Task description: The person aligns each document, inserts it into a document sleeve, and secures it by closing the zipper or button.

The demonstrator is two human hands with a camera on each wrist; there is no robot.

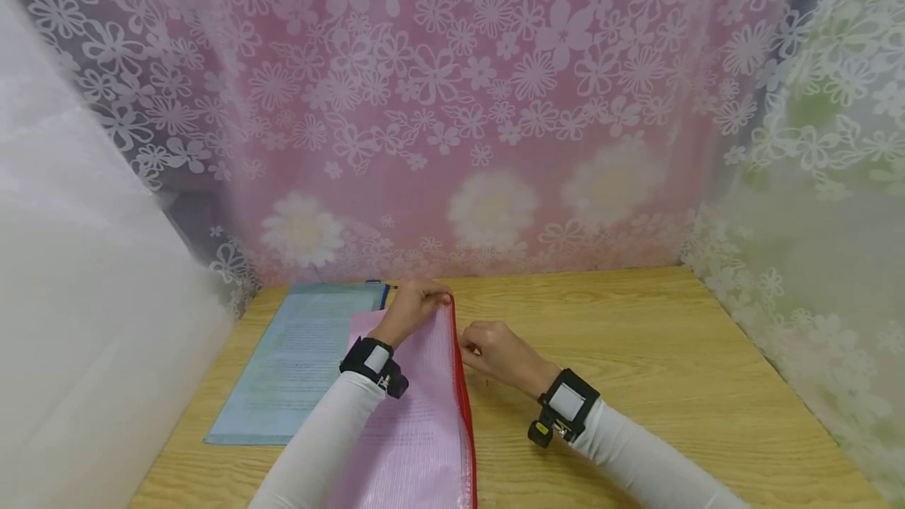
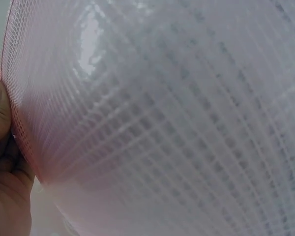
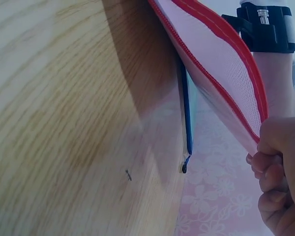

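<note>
A pink mesh zip pouch [image 1: 406, 415] with a red zipper edge lies at the middle-left of the table, printed paper showing through it. My left hand [image 1: 415, 306] pinches its far corner; in the left wrist view, thumb and fingers of that hand [image 2: 10, 162] grip the red edge. At the zipper, a little nearer, my right hand [image 1: 498, 352] has curled fingers pinching the red edge. The right wrist view shows the pouch mouth gaping along the red zipper [image 3: 211, 73], up to the right hand [image 3: 285, 167]. The zipper's slider is hidden by fingers.
A blue zip pouch [image 1: 283, 368] with printed sheets inside lies flat on the left, partly under the pink one. The wooden table [image 1: 636, 336] extends to the right. Flowered curtains [image 1: 481, 100] hang at the back and sides.
</note>
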